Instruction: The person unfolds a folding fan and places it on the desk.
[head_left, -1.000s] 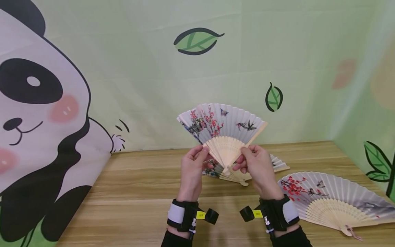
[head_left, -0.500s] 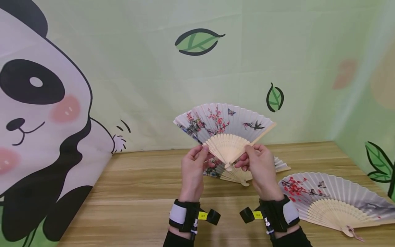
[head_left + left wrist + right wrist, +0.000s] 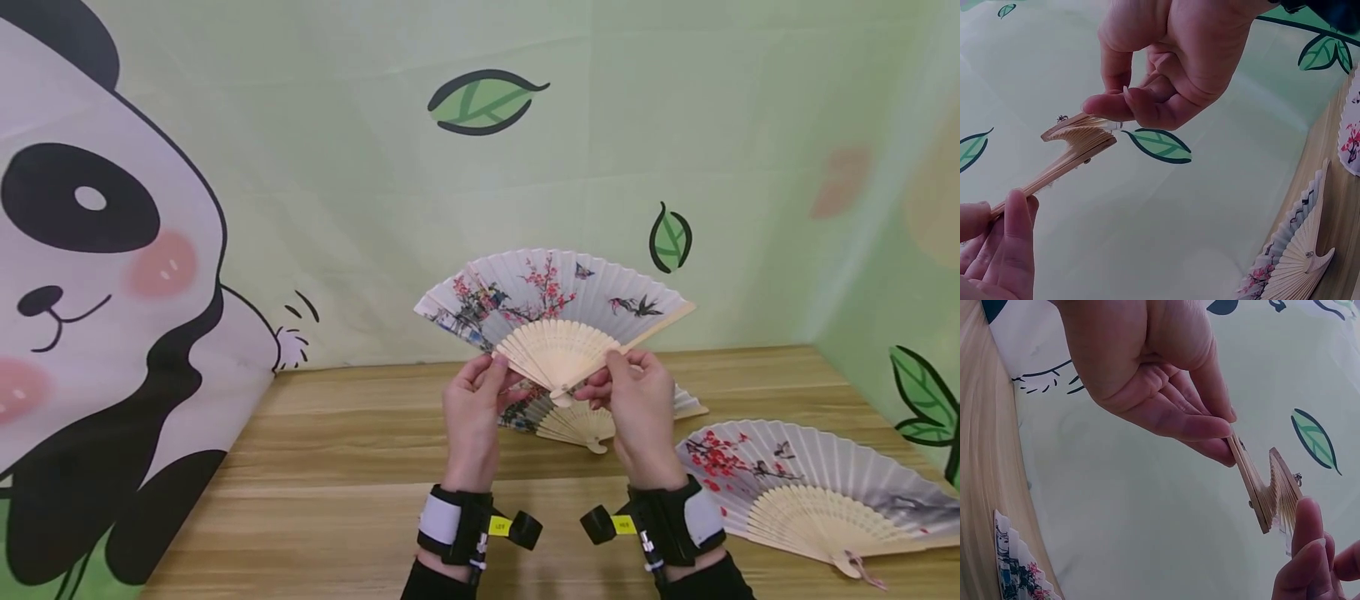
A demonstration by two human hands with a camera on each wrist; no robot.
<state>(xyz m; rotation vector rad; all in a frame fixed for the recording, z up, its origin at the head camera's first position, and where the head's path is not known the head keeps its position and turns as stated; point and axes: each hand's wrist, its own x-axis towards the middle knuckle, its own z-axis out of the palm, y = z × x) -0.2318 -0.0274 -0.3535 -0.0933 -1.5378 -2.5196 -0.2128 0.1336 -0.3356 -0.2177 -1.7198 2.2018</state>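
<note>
Both hands hold up a spread folding fan [image 3: 558, 287], white with red blossoms, a butterfly and dark birds above pale wooden ribs. My left hand [image 3: 471, 412] pinches its left outer rib between thumb and fingers. The right outer rib is pinched by my right hand [image 3: 643, 408]. Seen edge-on in the left wrist view, the ribs [image 3: 1063, 159] run from the left hand [image 3: 1004, 244] at lower left to the right hand [image 3: 1172, 69] above. In the right wrist view, the left hand [image 3: 1154, 375] is on top and the right hand [image 3: 1313, 562] at lower right.
Behind the hands, a second spread fan [image 3: 581, 425] lies on the wooden table [image 3: 322, 467], partly hidden. Another spread fan [image 3: 817, 492], with a pink tassel, lies at the right. A green backdrop [image 3: 360, 217] with a printed panda stands at the back.
The held fan has spread wider; its right end has moved right and its left edge slightly left. The right hand has shifted a little right. The table fans lie as before.
</note>
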